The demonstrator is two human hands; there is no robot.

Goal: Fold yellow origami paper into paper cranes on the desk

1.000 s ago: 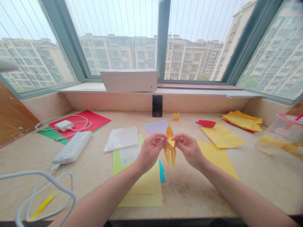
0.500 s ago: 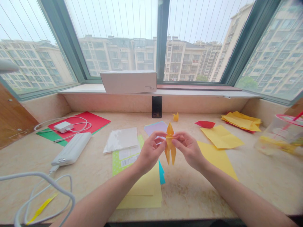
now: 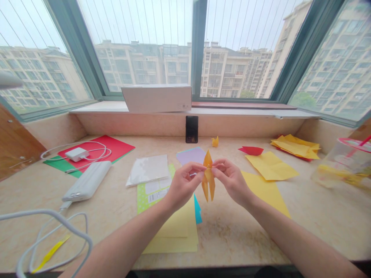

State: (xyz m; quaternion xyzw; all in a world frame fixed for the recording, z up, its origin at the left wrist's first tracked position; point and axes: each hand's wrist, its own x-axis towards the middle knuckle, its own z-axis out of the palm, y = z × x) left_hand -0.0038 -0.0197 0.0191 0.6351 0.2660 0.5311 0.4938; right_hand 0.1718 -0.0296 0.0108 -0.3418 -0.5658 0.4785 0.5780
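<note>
1. At the far left, a white charger point(image 3: 77, 154) and its cable rest on red paper point(image 3: 120, 144), which overlaps green paper point(image 3: 58, 165). A white power bank point(image 3: 87, 181) lies just beside them on the table point(image 3: 110, 208).
2. Next comes a flat white packet point(image 3: 149, 168), partly over a green dotted packet point(image 3: 142, 197) with a label. What either contains cannot be seen.
3. Behind these, a white box point(image 3: 158, 99) stands on the sill; its inside is hidden.
4. The left hand point(image 3: 183, 183) pinches the left edge of a folded yellow paper point(image 3: 208, 179) between thumb and forefinger, about midway along its length.
5. The folded yellow paper is held upright between the two hands, over the table. Its single point rises above the fingers, and two narrow legs hang below them, slightly apart.
6. The right hand point(image 3: 232, 181) grips the right edge at the same height, thumb and forefinger closed on it.
7. Beyond the hands sits a small yellow folded figure point(image 3: 215, 141); further right lie a red folded piece point(image 3: 251, 151) and a creased yellow sheet point(image 3: 272, 166).
8. At the far right stands a clear cup point(image 3: 333, 160) with a red rim and a red straw point(image 3: 365, 140). Something yellow shows through its lower wall, too blurred to name.
</note>
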